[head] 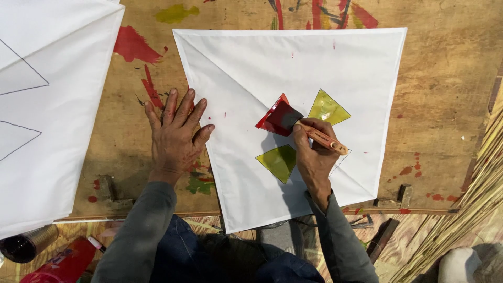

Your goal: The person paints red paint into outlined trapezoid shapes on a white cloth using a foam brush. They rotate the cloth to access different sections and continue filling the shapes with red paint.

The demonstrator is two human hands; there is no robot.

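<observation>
both hands work at the middle of the frame over a paint-stained wooden board (445, 94); the left hand (175, 133) lies flat with fingers spread, palm down, pressing on the board right at the left edge of a white kite-shaped sheet (262, 68), its fingertips just touching that edge; the right hand (314, 152) is closed around the orange handle of a foam brush (293, 121), whose dark wet head rests on the sheet at centre frame; under the brush head sits a red triangle (270, 115), freshly painted and glossy; just to the right of it, above the right hand, is a yellow-green triangle (327, 109); a second yellow-green triangle (277, 161) lies below the brush, left of the right wrist; the three shapes sit close around one middle point; small red specks dot the sheet; at the left of the frame another white sheet (47, 131) with thin pencilled lines covers the board's edge; in the lower left corner lie a red can (65, 264) and a spool of wound thread (26, 243); thin bamboo sticks (471, 204) are piled along the lower right side; grey sleeves cover both forearms.
</observation>
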